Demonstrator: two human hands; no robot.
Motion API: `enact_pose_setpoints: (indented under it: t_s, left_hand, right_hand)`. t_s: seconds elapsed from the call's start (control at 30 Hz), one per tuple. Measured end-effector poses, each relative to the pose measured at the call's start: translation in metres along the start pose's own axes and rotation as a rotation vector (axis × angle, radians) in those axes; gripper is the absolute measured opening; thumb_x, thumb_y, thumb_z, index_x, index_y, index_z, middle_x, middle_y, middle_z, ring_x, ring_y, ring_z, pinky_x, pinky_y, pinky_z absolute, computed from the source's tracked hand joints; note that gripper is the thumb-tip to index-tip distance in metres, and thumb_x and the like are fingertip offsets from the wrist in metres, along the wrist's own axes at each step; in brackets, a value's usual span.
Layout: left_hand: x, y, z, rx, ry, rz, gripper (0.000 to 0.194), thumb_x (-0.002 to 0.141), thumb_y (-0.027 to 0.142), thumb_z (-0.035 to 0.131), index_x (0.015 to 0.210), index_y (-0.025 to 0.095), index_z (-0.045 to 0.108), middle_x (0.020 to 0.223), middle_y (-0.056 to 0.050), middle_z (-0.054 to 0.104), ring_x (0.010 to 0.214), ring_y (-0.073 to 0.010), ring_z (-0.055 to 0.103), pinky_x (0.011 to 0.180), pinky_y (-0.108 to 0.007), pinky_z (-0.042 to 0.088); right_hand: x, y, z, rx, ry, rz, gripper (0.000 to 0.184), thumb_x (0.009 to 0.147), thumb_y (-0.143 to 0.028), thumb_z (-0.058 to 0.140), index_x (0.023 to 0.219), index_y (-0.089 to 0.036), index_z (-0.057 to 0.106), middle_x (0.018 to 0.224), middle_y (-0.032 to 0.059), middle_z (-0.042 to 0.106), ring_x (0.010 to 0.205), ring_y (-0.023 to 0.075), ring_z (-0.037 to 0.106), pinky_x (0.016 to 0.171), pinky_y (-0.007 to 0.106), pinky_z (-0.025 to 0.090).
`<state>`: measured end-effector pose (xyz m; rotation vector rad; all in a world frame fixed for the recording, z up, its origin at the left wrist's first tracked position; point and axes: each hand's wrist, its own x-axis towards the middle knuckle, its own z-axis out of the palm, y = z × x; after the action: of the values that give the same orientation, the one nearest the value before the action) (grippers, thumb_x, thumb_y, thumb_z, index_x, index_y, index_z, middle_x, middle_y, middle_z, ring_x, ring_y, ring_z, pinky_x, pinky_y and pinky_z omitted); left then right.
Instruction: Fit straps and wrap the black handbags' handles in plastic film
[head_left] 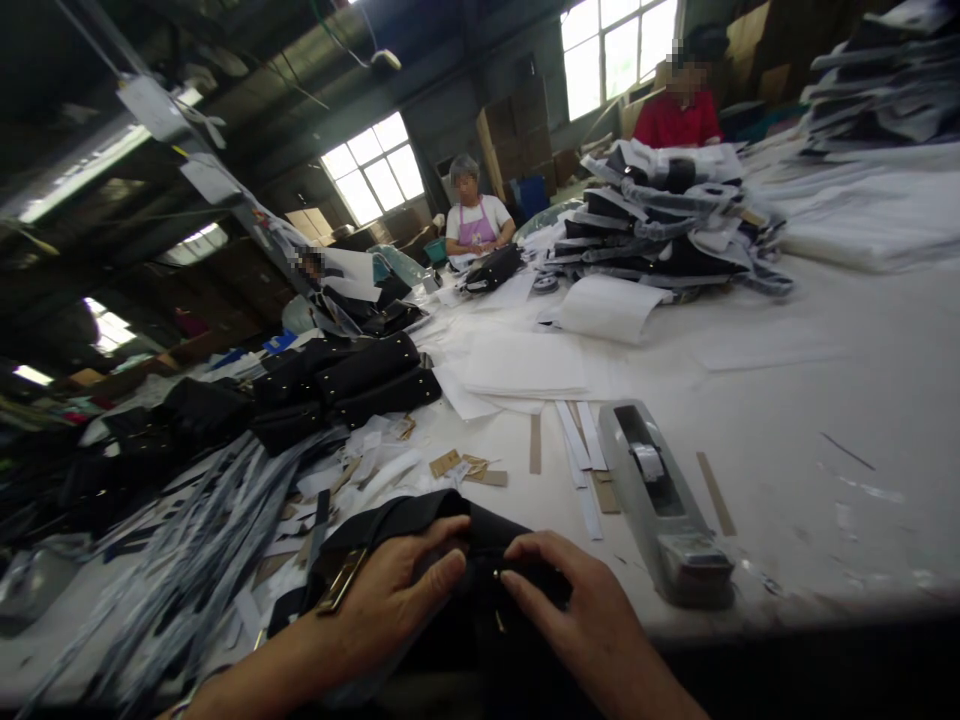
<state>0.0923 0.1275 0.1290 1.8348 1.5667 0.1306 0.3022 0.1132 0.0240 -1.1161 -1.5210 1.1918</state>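
A black bag (480,535) with a brass buckle on its strap lies at the table's near edge. My left hand (397,595) is closed on the bag's top, thumb pressed along it. Just to the right, my right hand (577,600) grips the same bag, its fingers curled over the black material beside a small gold stud. Both hands sit close together, thumbs almost touching.
A grey tape dispenser (664,500) stands right of my hands. Paper strips and card scraps (465,465) litter the white table (825,400). Black bags (345,385) pile at the left, wrapped bags (660,225) at the back. Two people (472,215) work at the far end.
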Motion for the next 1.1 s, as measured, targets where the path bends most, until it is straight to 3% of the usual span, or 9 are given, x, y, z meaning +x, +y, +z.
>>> enact_pose_setpoints:
  t_s: [0.07, 0.17, 0.3, 0.43, 0.6, 0.7, 0.83, 0.97, 1.1]
  left_hand:
    - [-0.013, -0.009, -0.007, -0.005, 0.056, 0.051, 0.052, 0.097, 0.049, 0.042, 0.145, 0.027, 0.045, 0.129, -0.005, 0.067, 0.123, -0.0250, 0.057, 0.109, -0.037, 0.039]
    - [-0.040, -0.019, -0.012, 0.033, 0.079, 0.044, 0.053, 0.097, 0.046, 0.045, 0.147, 0.030, 0.041, 0.136, -0.005, 0.062, 0.128, -0.0255, 0.053, 0.111, -0.038, 0.036]
    - [-0.068, -0.032, -0.011, 0.053, 0.087, 0.041, 0.061, 0.082, 0.043, 0.070, 0.138, 0.029, 0.052, 0.137, -0.005, 0.062, 0.123, -0.0296, 0.057, 0.105, -0.038, 0.041]
    - [-0.074, -0.036, -0.017, -0.049, 0.141, 0.143, 0.046, 0.076, 0.033, 0.076, 0.120, 0.020, 0.066, 0.114, -0.004, 0.072, 0.102, -0.0249, 0.065, 0.088, -0.031, 0.048]
    - [-0.085, -0.027, -0.049, -0.155, 0.113, 0.235, 0.047, 0.086, 0.048, 0.061, 0.122, 0.018, 0.061, 0.072, 0.002, 0.060, 0.062, -0.0135, 0.054, 0.057, -0.022, 0.040]
    - [-0.103, -0.035, -0.066, -0.219, 0.062, 0.272, 0.055, 0.085, 0.055, 0.061, 0.127, 0.020, 0.056, 0.068, 0.005, 0.052, 0.058, -0.0116, 0.047, 0.053, -0.021, 0.035]
    - [-0.128, -0.072, -0.081, -0.129, 0.086, 0.240, 0.070, 0.067, 0.045, 0.080, 0.128, 0.020, 0.055, 0.067, 0.008, 0.049, 0.060, -0.0118, 0.047, 0.052, -0.020, 0.034]
    - [-0.154, -0.113, -0.096, -0.020, 0.210, 0.224, 0.041, 0.071, 0.044, 0.075, 0.101, 0.016, 0.070, 0.072, 0.003, 0.059, 0.067, -0.0144, 0.055, 0.059, -0.021, 0.041]
    - [-0.187, -0.132, -0.113, 0.019, 0.374, 0.200, 0.039, 0.077, 0.048, 0.067, 0.098, 0.016, 0.071, 0.085, -0.001, 0.070, 0.079, -0.0191, 0.063, 0.071, -0.024, 0.047]
  right_hand:
    - [-0.004, -0.002, 0.000, -0.100, 0.107, -0.119, 0.012, 0.091, -0.028, 0.061, 0.102, -0.027, 0.066, 0.102, 0.0016, 0.070, 0.098, 0.0222, 0.065, 0.087, 0.034, 0.051]
    - [-0.012, -0.010, 0.004, -0.221, 0.232, -0.370, 0.020, 0.094, -0.024, 0.057, 0.113, -0.027, 0.063, 0.115, 0.0049, 0.068, 0.109, 0.0228, 0.061, 0.095, 0.037, 0.050]
    - [-0.018, -0.035, 0.022, -0.429, 0.038, -0.592, 0.040, 0.091, -0.019, 0.061, 0.129, -0.028, 0.055, 0.138, 0.0055, 0.056, 0.128, 0.0254, 0.050, 0.106, 0.045, 0.045]
    - [-0.006, -0.060, 0.045, -0.681, -0.083, -0.710, 0.067, 0.083, -0.017, 0.069, 0.144, -0.027, 0.042, 0.153, 0.0085, 0.040, 0.140, 0.0333, 0.035, 0.114, 0.057, 0.032]
    - [0.019, -0.089, 0.061, -0.850, -0.066, -0.803, 0.036, 0.089, -0.004, 0.054, 0.120, -0.021, 0.063, 0.125, 0.0091, 0.066, 0.125, 0.0290, 0.052, 0.115, 0.055, 0.027]
    - [0.028, -0.102, 0.064, -0.853, -0.032, -0.794, 0.035, 0.088, 0.000, 0.047, 0.108, -0.021, 0.066, 0.111, 0.0074, 0.072, 0.111, 0.0247, 0.062, 0.108, 0.046, 0.038]
    - [0.031, -0.110, 0.063, -0.892, 0.103, -0.585, 0.038, 0.084, -0.003, 0.044, 0.112, -0.019, 0.065, 0.106, 0.0109, 0.074, 0.099, 0.0281, 0.068, 0.086, 0.039, 0.052]
    - [0.035, -0.111, 0.050, -0.902, 0.194, -0.471, 0.038, 0.088, -0.011, 0.039, 0.115, -0.017, 0.064, 0.100, 0.0133, 0.076, 0.092, 0.0314, 0.071, 0.077, 0.039, 0.052]
    - [0.046, -0.109, 0.028, -0.906, 0.250, -0.481, 0.042, 0.084, -0.009, 0.038, 0.115, -0.018, 0.064, 0.094, 0.0111, 0.077, 0.090, 0.0313, 0.072, 0.074, 0.039, 0.053]
